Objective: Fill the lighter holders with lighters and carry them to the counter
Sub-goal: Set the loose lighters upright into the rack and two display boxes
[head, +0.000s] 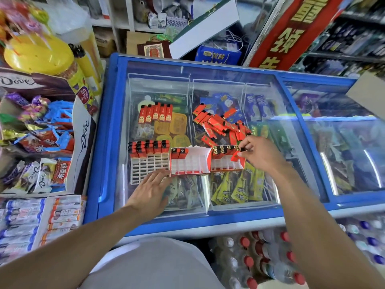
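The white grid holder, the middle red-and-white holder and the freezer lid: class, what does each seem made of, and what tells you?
White grid holder: likely moulded plastic, with uniform thin cell walls. Middle holder: probably printed card, with flat folded panels, red outside and white inside. Freezer lid: clear glass or similar, since it shows glare and the goods beneath, in a glossy blue frame.

Freezer lid (208, 67): 3 lighter holders in a row at its near middle, touching side by side. Left holder (149, 163): lighters standing in its far rows. Middle holder (189, 162): 2 lighters in its far left corner. Right holder (227, 158): lighters along its far row. Behind the left holder, a row of 5 lighters (155, 114). Behind the right holder, a loose lighter pile (220, 125). Left hand (151, 187) on the lid, before the left holder. Right hand (257, 151) at the right holder's right end. Left of the freezer, a candy box (81, 142). Before the freezer, bottles (260, 257).
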